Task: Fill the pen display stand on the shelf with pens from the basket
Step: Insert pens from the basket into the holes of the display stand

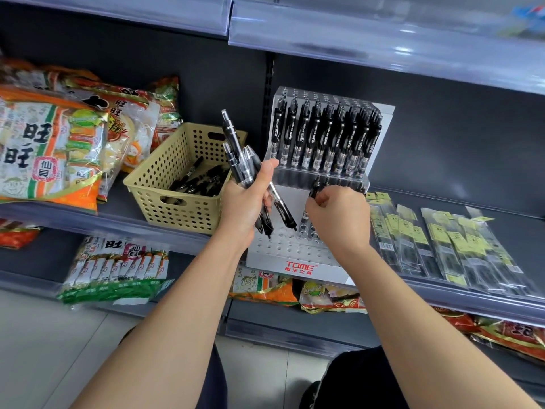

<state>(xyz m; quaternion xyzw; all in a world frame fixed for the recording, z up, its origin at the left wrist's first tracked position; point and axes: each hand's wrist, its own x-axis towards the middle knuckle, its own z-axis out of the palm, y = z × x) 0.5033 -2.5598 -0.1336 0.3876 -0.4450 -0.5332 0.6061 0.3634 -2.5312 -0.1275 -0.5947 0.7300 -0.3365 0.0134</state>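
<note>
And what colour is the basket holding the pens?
The basket is pale yellow with small holes; head view shows it.

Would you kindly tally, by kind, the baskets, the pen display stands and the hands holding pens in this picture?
Yellow basket: 1
Pen display stand: 1
Hands holding pens: 2, the left hand gripping a bundle of pens, the right hand pinching one pen
Total: 4

One yellow basket (177, 208) sits centre left, its heaped pens (194, 181) too tangled to count. One display stand (295, 261) has about nine upper-row pens (324, 143). The left hand (244, 205) grips roughly four black pens (236, 149), and the right hand (339, 214) pinches a single pen (315, 187).
</note>
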